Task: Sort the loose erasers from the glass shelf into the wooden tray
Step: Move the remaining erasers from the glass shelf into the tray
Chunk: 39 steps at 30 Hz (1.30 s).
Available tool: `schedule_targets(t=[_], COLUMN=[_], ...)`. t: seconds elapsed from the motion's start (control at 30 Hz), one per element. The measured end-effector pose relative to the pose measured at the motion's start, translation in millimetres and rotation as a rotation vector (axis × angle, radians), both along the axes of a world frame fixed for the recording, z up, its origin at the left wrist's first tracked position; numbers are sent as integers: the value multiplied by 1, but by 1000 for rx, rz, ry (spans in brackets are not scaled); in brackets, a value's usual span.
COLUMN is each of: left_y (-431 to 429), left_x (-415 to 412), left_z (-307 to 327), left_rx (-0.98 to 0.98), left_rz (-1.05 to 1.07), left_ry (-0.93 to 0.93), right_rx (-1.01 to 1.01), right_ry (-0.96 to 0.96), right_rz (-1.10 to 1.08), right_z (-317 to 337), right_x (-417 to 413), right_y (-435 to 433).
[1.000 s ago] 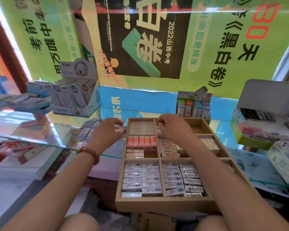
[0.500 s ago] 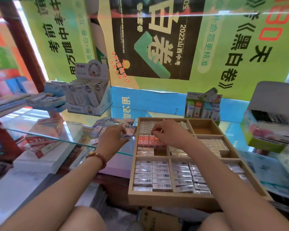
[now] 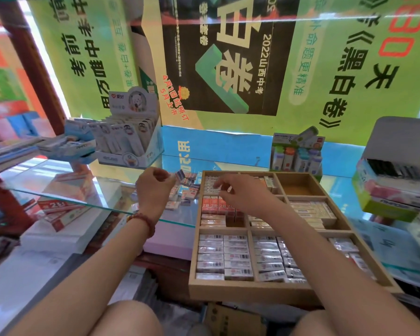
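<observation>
The loose erasers [image 3: 187, 188] lie in a small pile on the glass shelf [image 3: 83, 187], just left of the wooden tray [image 3: 252, 291]. My left hand [image 3: 153, 190] hovers at the pile's left side with its fingers curled inward; what they enclose is hidden behind the back of the hand. My right hand [image 3: 238, 194] is over the tray's upper-left compartments, fingers loosely spread above the red 2B erasers [image 3: 214, 204], holding nothing I can see. Rows of wrapped erasers fill most compartments. The top-right compartment [image 3: 298, 187] is bare.
A white display box of pens [image 3: 129, 139] stands at the back left of the shelf, and a small box of correction items [image 3: 296, 154] behind the tray. Stacked boxes [image 3: 393, 180] sit at the right. Paper reams [image 3: 58, 229] lie below the glass.
My right hand slid left across the tray from the upper-middle compartment to above the red erasers. My left hand drew its fingers in at the pile. The camera view shifted right.
</observation>
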<state>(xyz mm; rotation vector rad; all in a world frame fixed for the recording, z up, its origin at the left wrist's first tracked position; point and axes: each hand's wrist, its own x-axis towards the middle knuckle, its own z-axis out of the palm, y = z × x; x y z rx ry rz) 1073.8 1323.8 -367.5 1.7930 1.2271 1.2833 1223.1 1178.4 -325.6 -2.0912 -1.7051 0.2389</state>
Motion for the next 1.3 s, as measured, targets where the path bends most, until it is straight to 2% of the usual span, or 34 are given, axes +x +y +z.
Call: schedule_targets(t=[0.1, 0.23, 0.3, 0.37, 0.4, 0.47, 0.53, 0.6, 0.63, 0.83, 0.93, 1.0, 1.1, 1.2, 1.3], left_y=[-10, -30, -31, -24, -18, -6, -3, -1, -2, 1, -11, -30, -56, -68, -75], left_x=[2, 5, 7, 11, 14, 18, 21, 26, 28, 22, 23, 29, 43, 56, 67], left_z=[16, 27, 27, 19, 12, -6, -20, -29, -29, -19, 6, 22, 36, 42, 41], left_rx=[-129, -153, -188, -243, -233, -81, 89, 191, 196, 125, 138, 144, 152, 135, 145], left_rz=[-237, -531, -581, -519, -447, -330, -308, -296, -283, -115, -247, -408, -596, -617, -619], left_ry=[-145, -104, -141, -148, -69, 293, 645, 771, 737, 266, 39, -4, -35, -93, -94], right_rx=[95, 144, 184, 197, 190, 183, 183, 193, 200, 246, 269, 323, 426, 469, 397], right_ry=[13, -64, -76, -82, -82, -79, -75, -62, -43, 175, 317, 396, 349, 338, 389], right_rz=[22, 64, 20, -42, -65, -87, -110, -155, -176, -201, -139, -91, -61, -106, -77], right_z=[-3, -7, -7, -5, -5, -3, -1, 1, 2, 0, 1, 3, 6, 8, 7], right_x=[-9, -19, -17, -12, -9, -4, 2, 8, 12, 35, 37, 34, 31, 37, 48], right_y=[6, 16, 18, 16, 13, 7, 1, -4, -6, -17, -18, -16, -12, -14, -21])
